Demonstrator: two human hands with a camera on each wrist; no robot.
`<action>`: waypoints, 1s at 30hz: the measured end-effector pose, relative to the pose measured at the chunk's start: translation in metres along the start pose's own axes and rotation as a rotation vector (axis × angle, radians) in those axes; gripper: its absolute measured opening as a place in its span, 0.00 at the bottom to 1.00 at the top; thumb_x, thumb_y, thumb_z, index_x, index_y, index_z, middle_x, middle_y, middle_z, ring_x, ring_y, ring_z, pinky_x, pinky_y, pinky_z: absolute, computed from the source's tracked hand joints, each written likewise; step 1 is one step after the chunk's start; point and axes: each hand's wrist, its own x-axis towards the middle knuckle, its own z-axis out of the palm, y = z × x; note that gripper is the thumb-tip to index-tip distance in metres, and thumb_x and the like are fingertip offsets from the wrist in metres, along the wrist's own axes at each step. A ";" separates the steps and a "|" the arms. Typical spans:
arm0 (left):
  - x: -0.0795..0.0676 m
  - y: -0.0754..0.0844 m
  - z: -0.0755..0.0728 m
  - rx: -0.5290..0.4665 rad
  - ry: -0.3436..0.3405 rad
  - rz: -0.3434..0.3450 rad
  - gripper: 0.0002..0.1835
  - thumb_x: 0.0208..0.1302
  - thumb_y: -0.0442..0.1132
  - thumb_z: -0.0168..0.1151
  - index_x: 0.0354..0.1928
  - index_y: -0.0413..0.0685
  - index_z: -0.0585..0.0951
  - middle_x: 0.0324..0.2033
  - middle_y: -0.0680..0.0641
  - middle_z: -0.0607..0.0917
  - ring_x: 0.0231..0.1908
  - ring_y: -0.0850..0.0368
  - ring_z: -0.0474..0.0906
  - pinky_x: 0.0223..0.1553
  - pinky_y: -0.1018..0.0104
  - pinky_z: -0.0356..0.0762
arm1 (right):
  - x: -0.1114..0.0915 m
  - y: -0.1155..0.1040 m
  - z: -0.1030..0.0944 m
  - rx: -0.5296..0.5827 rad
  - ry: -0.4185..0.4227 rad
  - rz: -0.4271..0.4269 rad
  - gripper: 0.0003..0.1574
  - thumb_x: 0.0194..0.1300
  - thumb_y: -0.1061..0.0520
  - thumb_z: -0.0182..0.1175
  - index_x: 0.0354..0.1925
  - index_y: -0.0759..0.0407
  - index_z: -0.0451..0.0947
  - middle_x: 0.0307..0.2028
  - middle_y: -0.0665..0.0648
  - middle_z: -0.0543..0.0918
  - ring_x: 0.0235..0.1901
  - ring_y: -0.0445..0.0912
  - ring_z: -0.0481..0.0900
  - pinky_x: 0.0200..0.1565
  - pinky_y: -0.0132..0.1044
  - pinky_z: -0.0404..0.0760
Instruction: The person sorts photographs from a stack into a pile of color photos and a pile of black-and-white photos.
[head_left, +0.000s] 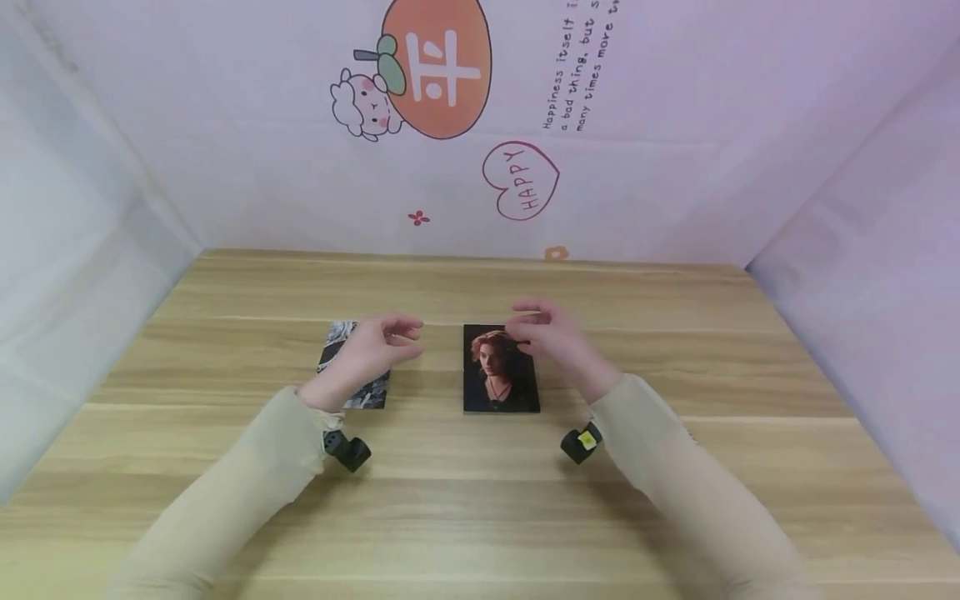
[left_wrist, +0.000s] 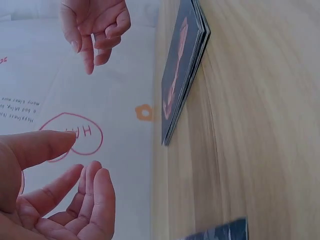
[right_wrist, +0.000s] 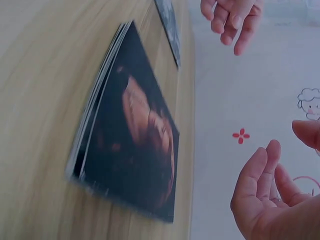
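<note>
A stack of photo cards [head_left: 500, 371] lies on the wooden table [head_left: 480, 500], its top card showing a red-haired woman; the stack also shows in the wrist views [left_wrist: 182, 70] [right_wrist: 130, 145]. A single black-and-white card [head_left: 360, 367] lies to its left, partly under my left hand [head_left: 378, 346]. That hand hovers above it, fingers loosely curled, holding nothing. My right hand [head_left: 551, 333] hovers over the stack's upper right corner, fingers relaxed and empty [right_wrist: 265, 185].
Pale backdrop walls with cartoon prints and a "HAPPY" heart [head_left: 521, 179] close in the table at the back and both sides. Small black wrist cameras [head_left: 347, 450] [head_left: 581, 442] hang under both sleeves.
</note>
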 end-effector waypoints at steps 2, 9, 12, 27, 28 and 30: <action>0.002 0.004 0.005 -0.008 -0.008 0.011 0.24 0.63 0.35 0.60 0.61 0.39 0.71 0.53 0.37 0.78 0.53 0.44 0.76 0.52 0.54 0.78 | -0.002 0.002 -0.009 -0.018 0.010 -0.003 0.30 0.67 0.63 0.53 0.65 0.68 0.59 0.55 0.67 0.71 0.60 0.63 0.68 0.63 0.52 0.69; 0.012 0.011 0.023 -0.024 -0.042 0.015 0.25 0.61 0.36 0.63 0.60 0.38 0.72 0.52 0.37 0.80 0.51 0.44 0.77 0.53 0.53 0.77 | -0.004 0.013 -0.034 -0.028 0.024 0.023 0.33 0.68 0.63 0.51 0.67 0.71 0.55 0.58 0.70 0.67 0.60 0.62 0.67 0.65 0.51 0.67; 0.016 0.014 0.030 -0.042 -0.055 0.005 0.26 0.60 0.36 0.63 0.61 0.39 0.72 0.52 0.37 0.80 0.52 0.44 0.77 0.54 0.53 0.76 | -0.004 0.016 -0.042 -0.035 0.026 0.038 0.33 0.69 0.63 0.51 0.67 0.71 0.53 0.61 0.72 0.64 0.61 0.62 0.66 0.65 0.51 0.66; 0.031 0.006 0.058 -0.065 -0.076 -0.081 0.35 0.57 0.35 0.65 0.67 0.39 0.64 0.56 0.35 0.76 0.52 0.43 0.77 0.49 0.57 0.79 | 0.007 0.046 -0.051 -0.059 -0.013 0.119 0.33 0.69 0.62 0.50 0.67 0.70 0.55 0.62 0.72 0.67 0.54 0.51 0.75 0.61 0.43 0.74; 0.031 0.006 0.059 -0.059 -0.075 -0.084 0.36 0.57 0.35 0.65 0.67 0.39 0.62 0.57 0.35 0.76 0.53 0.43 0.76 0.51 0.56 0.78 | 0.008 0.047 -0.050 -0.048 -0.022 0.127 0.33 0.69 0.62 0.50 0.68 0.70 0.54 0.62 0.72 0.67 0.56 0.52 0.73 0.62 0.43 0.72; 0.033 0.005 0.061 -0.051 -0.073 -0.098 0.38 0.56 0.35 0.65 0.69 0.41 0.61 0.57 0.35 0.75 0.54 0.42 0.75 0.54 0.54 0.76 | 0.010 0.047 -0.048 -0.023 -0.028 0.142 0.34 0.68 0.63 0.51 0.68 0.69 0.53 0.64 0.71 0.65 0.58 0.54 0.70 0.65 0.45 0.68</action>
